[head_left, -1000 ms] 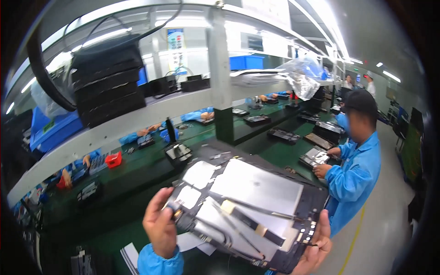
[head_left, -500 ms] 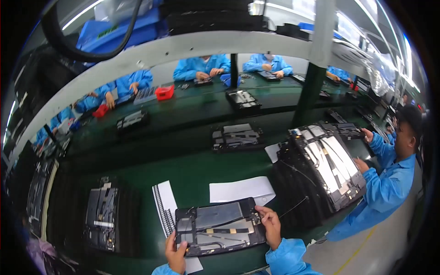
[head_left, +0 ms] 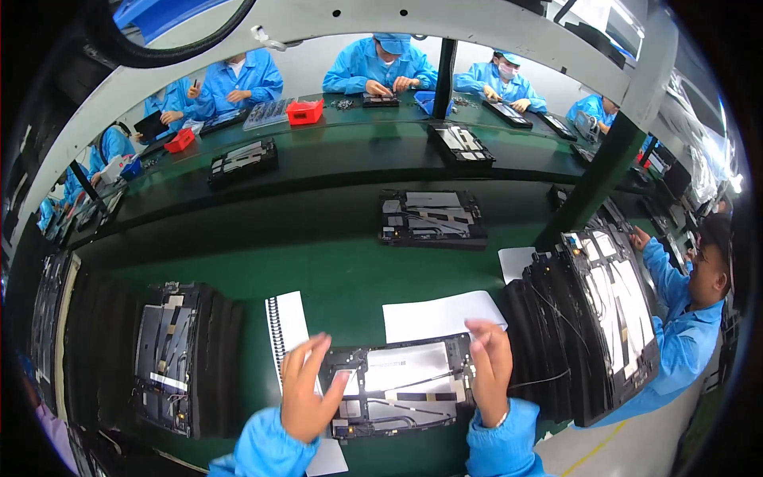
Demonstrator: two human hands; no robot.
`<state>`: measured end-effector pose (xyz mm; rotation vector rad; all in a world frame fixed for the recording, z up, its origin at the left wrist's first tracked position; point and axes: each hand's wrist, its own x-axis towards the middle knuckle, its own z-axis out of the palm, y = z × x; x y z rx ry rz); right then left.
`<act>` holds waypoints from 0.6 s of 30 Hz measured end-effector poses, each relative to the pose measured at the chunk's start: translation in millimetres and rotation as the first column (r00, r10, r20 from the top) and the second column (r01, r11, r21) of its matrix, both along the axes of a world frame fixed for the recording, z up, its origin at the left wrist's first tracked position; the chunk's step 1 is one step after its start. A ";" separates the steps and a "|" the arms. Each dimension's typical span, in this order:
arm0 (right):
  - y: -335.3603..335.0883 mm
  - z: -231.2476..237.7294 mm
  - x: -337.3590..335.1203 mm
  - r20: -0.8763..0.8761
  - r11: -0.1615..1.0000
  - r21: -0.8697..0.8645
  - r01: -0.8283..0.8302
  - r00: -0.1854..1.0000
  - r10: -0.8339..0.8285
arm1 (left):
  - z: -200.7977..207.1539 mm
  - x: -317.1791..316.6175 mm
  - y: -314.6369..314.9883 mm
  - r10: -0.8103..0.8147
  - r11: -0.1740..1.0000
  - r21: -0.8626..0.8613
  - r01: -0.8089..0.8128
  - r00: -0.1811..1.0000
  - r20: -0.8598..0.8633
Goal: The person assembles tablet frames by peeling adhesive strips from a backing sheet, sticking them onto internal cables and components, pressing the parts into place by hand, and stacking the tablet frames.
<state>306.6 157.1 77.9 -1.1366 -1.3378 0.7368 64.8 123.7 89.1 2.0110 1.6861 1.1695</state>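
Observation:
An opened tablet [head_left: 409,367], its flat grey battery and ribbon cables exposed in a black frame, lies on the green bench in front of me. My left hand [head_left: 306,391] hovers at its left edge, open, thumb and fingers apart with nothing in them. At the right edge, my right hand [head_left: 493,367] is raised with its fingers stretched out and holds nothing; whether it touches the frame I cannot tell. A spiral notebook [head_left: 288,322] lies behind my left hand, and a white sheet of paper [head_left: 437,316] sits behind the tablet.
Tall stacks of opened tablets stand at left [head_left: 171,358] and right [head_left: 616,318]. Another tablet stack [head_left: 433,219] is farther back. A metal post [head_left: 596,179] rises at right. Co-workers in blue sit across the bench; a person [head_left: 691,294] stands at right.
Both hands have let go of the tablet, which they gripped by its sides, and it now rests on the bench. My view has tilted upward, showing more of the co-workers.

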 end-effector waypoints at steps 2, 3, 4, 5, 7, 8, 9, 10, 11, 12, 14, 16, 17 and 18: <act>49.7 17.5 -12.0 0.120 0.992 0.126 0.025 0.992 -0.040 | 0.1 8.6 61.6 -0.103 0.993 0.070 0.097 0.990 0.095; 81.8 14.9 -14.4 0.091 0.984 0.169 0.058 0.993 -0.074 | -5.5 11.5 93.1 -0.113 0.993 0.044 0.110 0.990 0.084; 115.9 7.7 -8.3 0.108 0.968 0.222 0.119 0.983 -0.146 | -14.5 14.9 122.1 -0.126 0.992 0.022 0.125 0.989 0.075; 148.6 0.4 -10.4 -0.036 0.980 0.063 0.189 0.982 -0.187 | -30.3 10.2 146.8 -0.108 0.994 0.025 0.106 0.992 0.064; 209.3 -41.5 27.5 -0.044 0.941 -0.014 0.337 0.940 -0.338 | -54.8 17.9 195.6 -0.145 0.987 -0.064 0.147 0.989 0.037; 228.5 -61.8 43.1 0.005 0.913 -0.034 0.406 0.914 -0.406 | -69.4 23.4 215.7 -0.155 0.987 -0.045 0.156 0.987 0.033; 235.0 -69.1 49.7 0.120 0.902 -0.078 0.425 0.902 -0.415 | -84.6 24.6 231.2 -0.116 0.988 -0.105 0.115 0.993 -0.004; 249.5 -94.3 60.4 0.201 0.888 -0.072 0.454 0.879 -0.433 | -101.0 25.2 248.6 -0.085 0.984 -0.161 0.078 0.996 -0.039; 253.2 -108.2 59.5 0.146 0.893 -0.117 0.435 0.897 -0.418 | -115.1 25.2 264.2 -0.125 0.960 -0.261 0.104 0.990 -0.063; 254.3 -112.5 51.8 0.092 0.898 -0.174 0.404 0.915 -0.393 | -105.9 26.8 266.4 -0.171 0.918 -0.377 0.120 0.980 -0.106; 259.0 -114.3 45.8 0.123 0.890 -0.243 0.387 0.922 -0.367 | -123.7 28.8 273.2 -0.131 0.958 -0.268 0.106 0.989 -0.074; 250.0 -109.3 41.3 0.166 0.865 -0.332 0.375 0.926 -0.338 | -118.2 26.2 267.1 -0.096 0.966 -0.232 0.114 0.992 0.088; 248.4 -106.2 39.1 0.183 0.878 -0.293 0.378 0.924 -0.336 | -115.7 24.2 261.5 -0.065 0.975 -0.189 0.114 0.966 0.250; 243.0 -99.8 43.1 0.209 0.885 -0.256 0.389 0.916 -0.343 | -104.4 26.5 255.1 -0.075 0.977 -0.172 0.127 0.956 0.284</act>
